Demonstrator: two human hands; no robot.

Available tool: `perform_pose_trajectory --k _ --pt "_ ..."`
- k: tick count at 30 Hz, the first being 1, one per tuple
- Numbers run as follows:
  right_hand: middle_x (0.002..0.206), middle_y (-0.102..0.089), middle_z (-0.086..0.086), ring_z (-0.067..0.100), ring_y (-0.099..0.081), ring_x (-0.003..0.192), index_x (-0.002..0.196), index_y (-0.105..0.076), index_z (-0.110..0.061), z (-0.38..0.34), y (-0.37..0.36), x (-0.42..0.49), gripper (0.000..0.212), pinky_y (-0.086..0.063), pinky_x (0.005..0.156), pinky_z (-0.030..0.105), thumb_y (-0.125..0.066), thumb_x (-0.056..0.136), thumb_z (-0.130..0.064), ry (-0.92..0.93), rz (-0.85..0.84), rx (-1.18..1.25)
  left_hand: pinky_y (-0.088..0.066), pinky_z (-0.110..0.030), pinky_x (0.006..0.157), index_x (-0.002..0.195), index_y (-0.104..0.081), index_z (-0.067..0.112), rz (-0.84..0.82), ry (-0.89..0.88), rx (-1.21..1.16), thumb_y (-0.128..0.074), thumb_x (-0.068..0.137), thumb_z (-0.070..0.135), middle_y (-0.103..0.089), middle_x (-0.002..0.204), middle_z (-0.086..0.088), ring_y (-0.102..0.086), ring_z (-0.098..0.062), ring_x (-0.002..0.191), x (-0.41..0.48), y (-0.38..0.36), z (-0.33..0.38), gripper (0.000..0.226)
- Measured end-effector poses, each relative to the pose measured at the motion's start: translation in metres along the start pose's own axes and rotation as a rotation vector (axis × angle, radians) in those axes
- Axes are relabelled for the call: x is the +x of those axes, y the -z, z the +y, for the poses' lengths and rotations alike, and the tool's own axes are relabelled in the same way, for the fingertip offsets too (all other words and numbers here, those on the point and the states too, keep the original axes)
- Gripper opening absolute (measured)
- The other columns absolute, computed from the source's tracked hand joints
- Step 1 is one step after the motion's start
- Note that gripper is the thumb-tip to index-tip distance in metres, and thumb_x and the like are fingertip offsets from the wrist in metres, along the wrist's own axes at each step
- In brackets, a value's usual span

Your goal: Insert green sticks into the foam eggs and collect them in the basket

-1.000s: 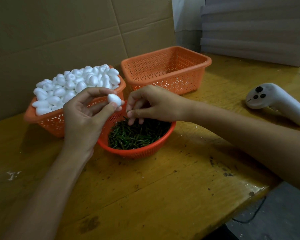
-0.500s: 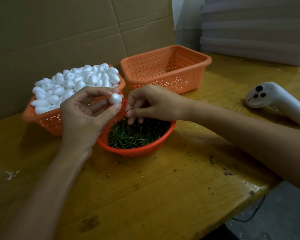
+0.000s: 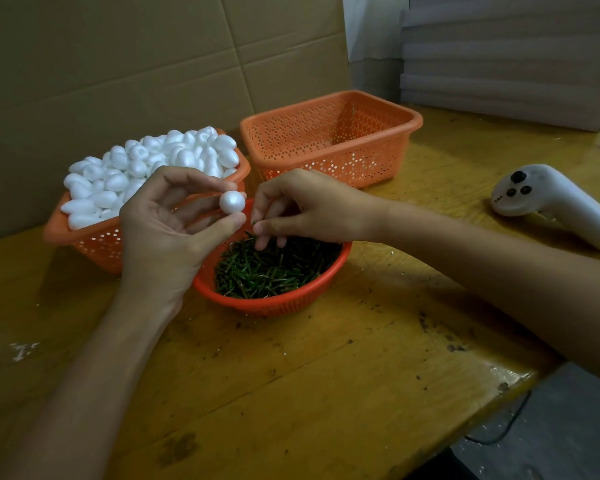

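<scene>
My left hand [image 3: 167, 233] pinches one white foam egg [image 3: 232, 202] between thumb and fingers, its round end facing me. Just to its right, my right hand [image 3: 302, 206] pinches a short green stick [image 3: 256, 222] whose tip peeks out toward the egg; the two are a small gap apart. Below both hands sits a round orange bowl [image 3: 274, 303] full of green sticks [image 3: 274, 268]. A rectangular orange basket [image 3: 84, 237] heaped with white foam eggs [image 3: 146, 164] stands at the left. Behind the bowl is a second rectangular orange basket [image 3: 329, 136] with nothing visible inside.
A white handheld controller [image 3: 551, 199] lies on the wooden table [image 3: 291, 382] at the right. A cardboard wall rises behind the baskets, and stacked flat boards sit at the back right. The table's front right edge drops to a grey floor with a cable.
My left hand turned the egg so its round end faces me. My right hand's pinched stick tip now shows, close to the egg. Baskets and bowl stayed put.
</scene>
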State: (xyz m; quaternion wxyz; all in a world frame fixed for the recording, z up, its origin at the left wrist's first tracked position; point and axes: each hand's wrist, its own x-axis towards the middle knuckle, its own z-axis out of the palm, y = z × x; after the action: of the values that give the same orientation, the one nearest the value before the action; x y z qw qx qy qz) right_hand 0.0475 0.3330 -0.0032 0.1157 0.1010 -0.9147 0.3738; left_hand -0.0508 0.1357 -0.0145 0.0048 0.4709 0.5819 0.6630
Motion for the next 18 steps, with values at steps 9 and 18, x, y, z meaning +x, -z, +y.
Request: perform_pose_trajectory --k 9,18 --pt "0.088 -0.081 -0.004 0.014 -0.075 0.071 0.099 -0.069 -0.010 -0.0003 -0.0001 -0.0006 0.007 -0.055 0.077 0.021 -0.070 0.098 -0.017 -0.002 0.003 -0.008 -0.062 -0.032 0.090 0.105 -0.066 0.007 -0.006 0.017 0.047 -0.084 0.078 -0.012 -0.078 0.111 -0.007 -0.078 -0.027 0.105 -0.0025 -0.0054 0.0024 0.038" --pt "0.087 -0.081 -0.005 0.013 -0.075 0.070 0.100 -0.068 -0.008 -0.0019 0.0005 -0.0014 0.010 -0.055 0.077 0.020 -0.071 0.098 -0.017 -0.004 0.002 -0.031 -0.061 -0.029 0.090 0.105 -0.073 0.001 -0.014 -0.005 0.147 -0.087 0.077 -0.008 -0.076 0.110 -0.016 -0.077 -0.024 0.102 -0.0015 -0.0039 -0.0009 0.032"
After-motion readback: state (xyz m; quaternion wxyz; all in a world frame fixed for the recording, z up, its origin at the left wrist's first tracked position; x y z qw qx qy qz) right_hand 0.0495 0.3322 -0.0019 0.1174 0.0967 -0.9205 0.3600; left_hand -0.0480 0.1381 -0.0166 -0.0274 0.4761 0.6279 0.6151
